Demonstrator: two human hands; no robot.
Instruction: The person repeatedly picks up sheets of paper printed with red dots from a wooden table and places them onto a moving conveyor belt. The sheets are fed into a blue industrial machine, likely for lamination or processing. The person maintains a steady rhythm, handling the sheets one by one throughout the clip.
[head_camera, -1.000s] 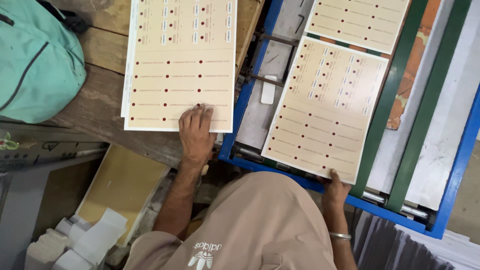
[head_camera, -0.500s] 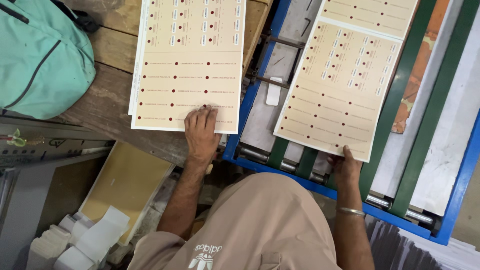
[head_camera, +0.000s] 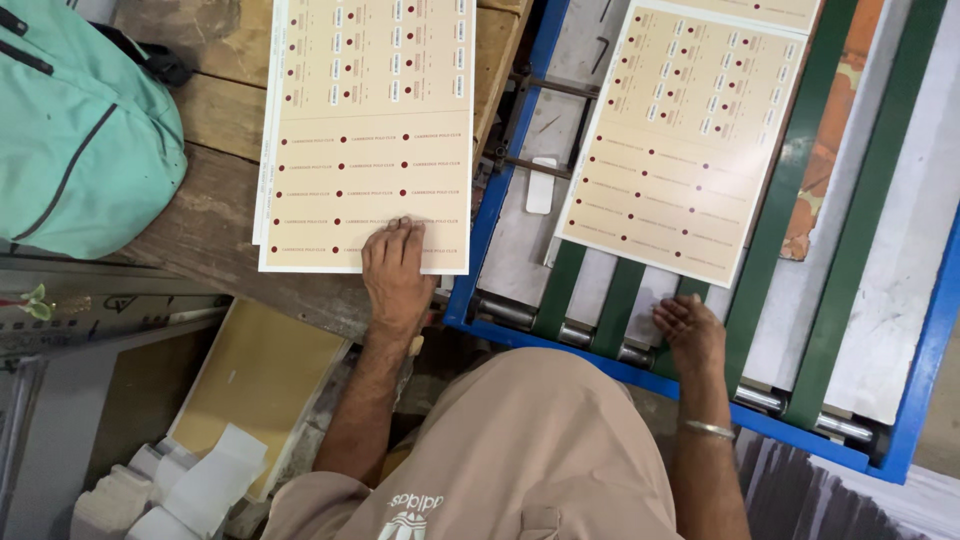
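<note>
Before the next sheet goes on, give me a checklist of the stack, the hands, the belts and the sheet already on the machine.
1. Left hand flat on the stack: ok, fingers press the near edge.
2. Stack squared up: not ok, lower sheets stick out along the left side.
3. Right hand clear of the fed sheet: ok, it rests on the belts just below the sheet's near corner, apart from it.
4. Fed sheet straight on the green belts: not ok, it lies tilted to them.
5. Fingers clear of the rollers: cannot tell, the right hand lies right beside them.
6. Backpack clear of the stack: ok, bare wood between them.
</note>
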